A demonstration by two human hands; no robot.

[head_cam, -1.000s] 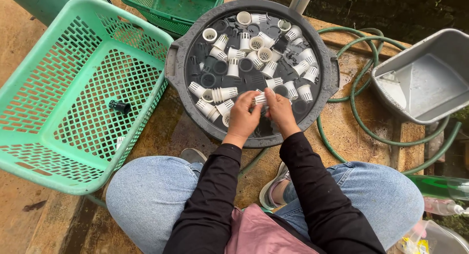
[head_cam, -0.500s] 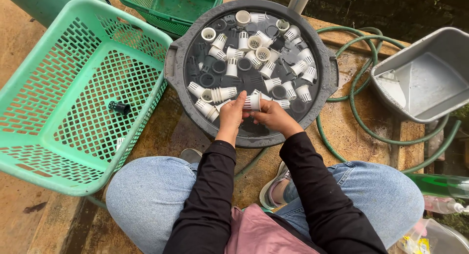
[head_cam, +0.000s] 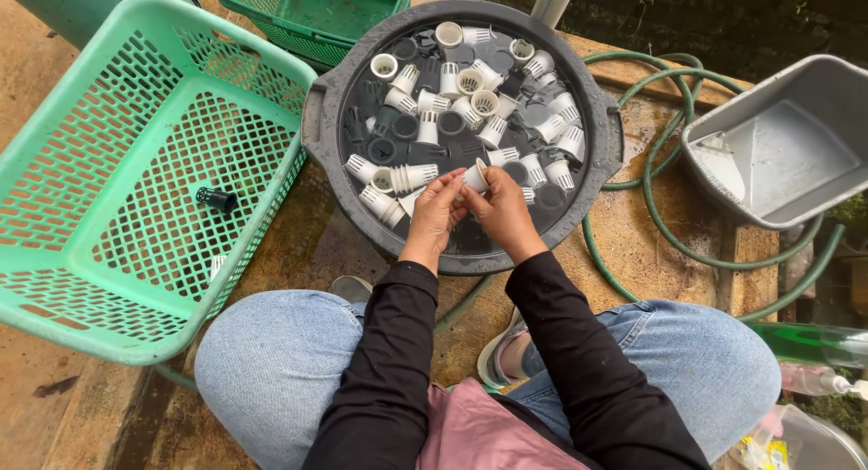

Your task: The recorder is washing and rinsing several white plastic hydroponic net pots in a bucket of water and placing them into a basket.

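Observation:
Both my hands meet over the near side of a round dark grey basin (head_cam: 322,126) filled with water. My right hand (head_cam: 503,212) holds a small white slotted net cup (head_cam: 475,175), and my left hand (head_cam: 436,213) touches its rim with the fingertips. Several more white net cups (head_cam: 485,102) and black net cups (head_cam: 405,126) float in the basin. My black sleeves reach forward above my knees in blue jeans.
A large light green plastic basket (head_cam: 136,280) lies at left with one black net cup (head_cam: 216,199) inside. A darker green basket (head_cam: 316,9) stands at the back. A grey rectangular tub (head_cam: 778,145) sits at right, with a green hose (head_cam: 660,217) coiled around it.
My hands have lifted the white cup slightly off the water and drawn it closer together between them; the left fingers now pick at its rim.

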